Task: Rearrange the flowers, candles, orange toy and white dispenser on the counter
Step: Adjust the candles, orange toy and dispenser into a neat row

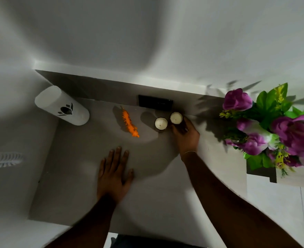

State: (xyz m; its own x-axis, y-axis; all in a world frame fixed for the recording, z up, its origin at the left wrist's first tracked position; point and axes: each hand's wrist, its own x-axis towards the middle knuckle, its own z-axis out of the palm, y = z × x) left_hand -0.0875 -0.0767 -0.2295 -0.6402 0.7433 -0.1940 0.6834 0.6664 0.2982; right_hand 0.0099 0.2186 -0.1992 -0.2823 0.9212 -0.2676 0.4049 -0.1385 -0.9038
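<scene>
The grey desk [147, 194] fills the centre of the view and meets a white wall at its far edge. The bouquet of purple artificial flowers [276, 129] with green leaves stands at 3 o'clock, at the desk's right end. The white dispenser [62, 106], a cylinder bearing a black flower emblem, stands at 10 o'clock near the left corner. The left hand [114, 174] lies flat on the desk at 6 o'clock, fingers spread wide, holding nothing. The right hand [186, 133] is at 2 o'clock, fingers curled around the right candle [176, 118]. The left candle [161, 123] stands just beside it. The orange toy tiger [129, 122] lies at 12 o'clock, left of the candles. A black wall plate [155, 102] sits behind them.
</scene>
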